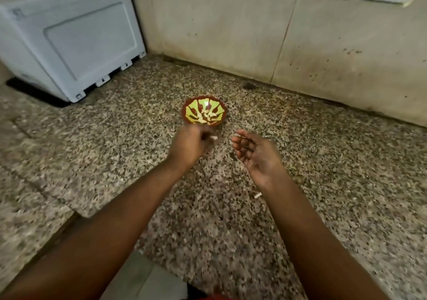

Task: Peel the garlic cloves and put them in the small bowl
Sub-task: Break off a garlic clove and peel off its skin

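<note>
Several pale peeled garlic cloves already lie in the small round bowl with a red-brown rim and yellow-green pattern, which stands on the speckled granite worktop near the tiled back wall. The left hand is curled just in front of the bowl, its grip narrow on a small whitish piece that pokes out beside the fingers; blur keeps me from saying whether that piece is a clove or a scrap of skin. The right hand hangs beside it, palm up, fingers loosely spread, holding nothing that I can see.

The step in hand looks like dropping a peeled clove into the bowl. To do it well, carry the left hand fully over the rim before loosening the fingers, and let go low, so the clove does not bounce out of such a shallow dish. Steady the light bowl with the free right hand if it shifts. One pale scrap lies on the worktop by the right wrist, and is probably peel.
</note>
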